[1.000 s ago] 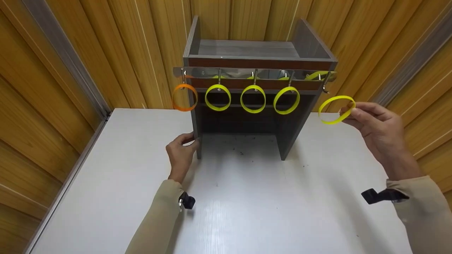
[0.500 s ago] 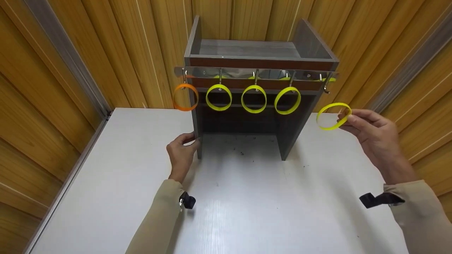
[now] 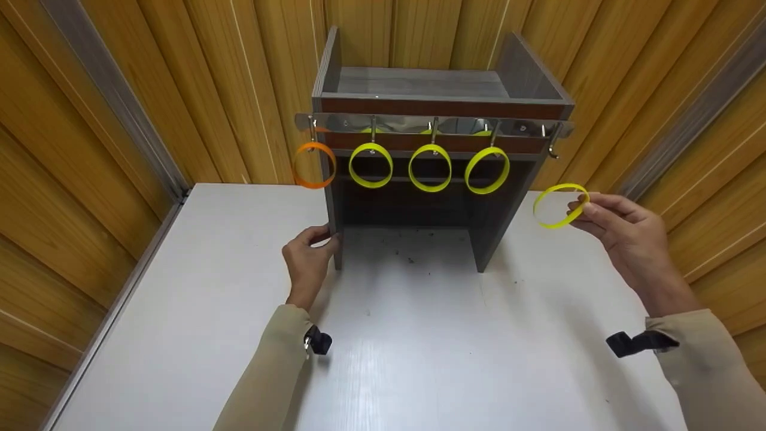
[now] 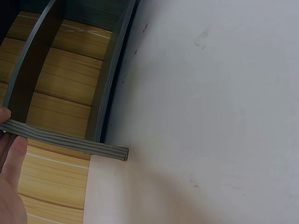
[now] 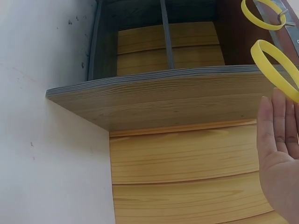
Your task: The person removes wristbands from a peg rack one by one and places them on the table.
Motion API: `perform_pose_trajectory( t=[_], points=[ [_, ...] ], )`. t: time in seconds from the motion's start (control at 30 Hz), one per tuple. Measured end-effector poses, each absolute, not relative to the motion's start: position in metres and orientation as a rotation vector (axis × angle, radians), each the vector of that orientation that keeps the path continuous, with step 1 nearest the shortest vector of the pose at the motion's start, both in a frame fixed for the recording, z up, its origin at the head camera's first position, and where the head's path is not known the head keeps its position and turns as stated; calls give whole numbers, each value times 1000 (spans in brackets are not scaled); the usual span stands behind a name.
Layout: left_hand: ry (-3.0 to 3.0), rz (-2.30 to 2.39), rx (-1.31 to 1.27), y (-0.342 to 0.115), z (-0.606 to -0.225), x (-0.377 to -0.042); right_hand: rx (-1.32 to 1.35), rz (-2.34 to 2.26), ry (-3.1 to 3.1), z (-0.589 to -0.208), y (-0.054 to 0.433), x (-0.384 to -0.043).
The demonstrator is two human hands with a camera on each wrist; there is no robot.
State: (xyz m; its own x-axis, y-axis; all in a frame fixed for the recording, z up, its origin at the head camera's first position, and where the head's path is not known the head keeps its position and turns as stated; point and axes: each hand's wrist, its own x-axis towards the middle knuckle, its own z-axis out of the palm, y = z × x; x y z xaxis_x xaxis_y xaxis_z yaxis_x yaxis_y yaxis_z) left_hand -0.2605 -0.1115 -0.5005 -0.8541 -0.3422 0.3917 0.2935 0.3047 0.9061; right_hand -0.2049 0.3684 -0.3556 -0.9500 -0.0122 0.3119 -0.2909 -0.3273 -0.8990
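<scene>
At the right in the head view, my right hand (image 3: 634, 248) pinches a yellow ring (image 3: 555, 226) between thumb and fingers, off the table and below the rack's bare end hook (image 3: 555, 146). In the right wrist view, the ring (image 5: 267, 69) tilts above the fingertips. My left hand (image 3: 308, 263) grips the front edge of the grey shelf unit's left side panel (image 3: 337, 254), low down. Thumb and fingers lie on opposite sides of that panel (image 4: 65, 140) in the left wrist view. An orange ring (image 3: 333, 164) and three yellow rings (image 3: 391, 166) hang from the other hooks.
The metal hook rack (image 3: 401, 124) runs across the front of the shelf unit (image 3: 419, 84). It stands on a white table (image 3: 413, 359), with small dark specks near its base. Wood-plank walls (image 3: 419, 36) close in the back and both sides.
My right hand has moved down and slightly left with the yellow ring, away from the end hook. The left hand and the hanging rings have stayed put.
</scene>
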Motion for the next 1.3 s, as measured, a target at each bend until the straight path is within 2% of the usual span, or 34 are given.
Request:
perform_pose_trajectory(
  t=[1.07, 1.3],
  points=[
    [-2074, -1536, 56, -110, -500, -260, 259, 2375, -1896, -413, 384, -210],
    [-2068, -1547, 48, -110, -501, -260, 130, 2365, -1952, -426, 387, -209]
  ],
)
